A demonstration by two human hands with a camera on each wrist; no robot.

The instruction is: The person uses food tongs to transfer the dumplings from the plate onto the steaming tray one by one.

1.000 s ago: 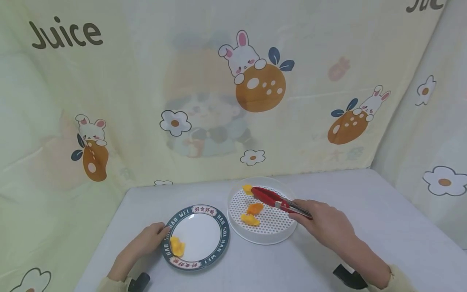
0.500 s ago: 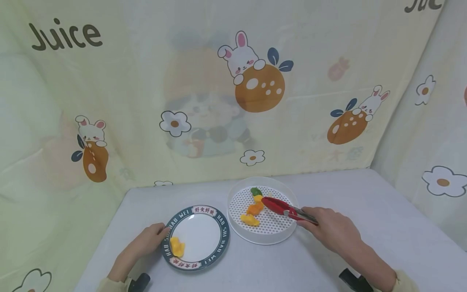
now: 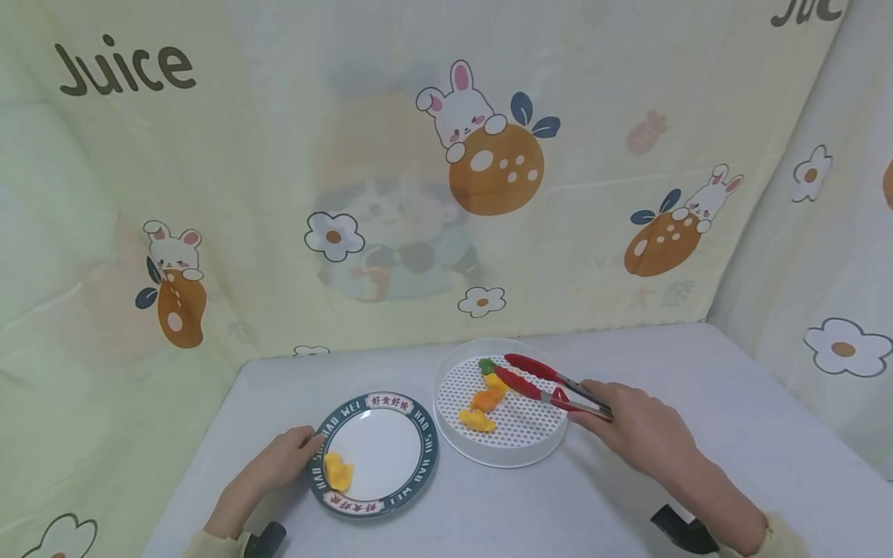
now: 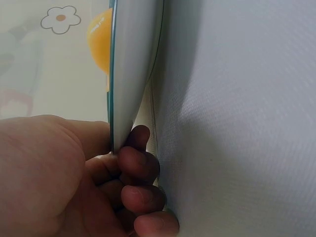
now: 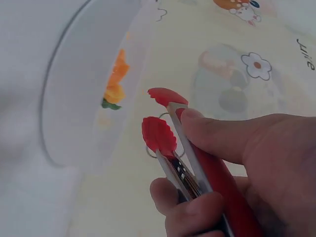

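Note:
In the head view my left hand pinches the left rim of a white plate with a dark teal lettered border. The left wrist view shows the thumb above the rim and curled fingers beneath. A lumpy yellow piece lies at the plate's left side. My right hand grips red-tipped metal tongs, their tips spread with nothing visibly between them. They hang over a round white perforated tray. In it are a green piece, a yellow one touching it, an orange one and another yellow one.
Plate and tray stand almost side by side on a white-covered table. The tray has a raised translucent wall. Behind the table hangs a cream curtain printed with rabbits and flowers; another hanging cloth borders the right side.
The tongs moved slightly right, then their tips spread apart. The far yellow piece shifted right and nearer to the orange one, and the green piece came into view. The left hand stayed still.

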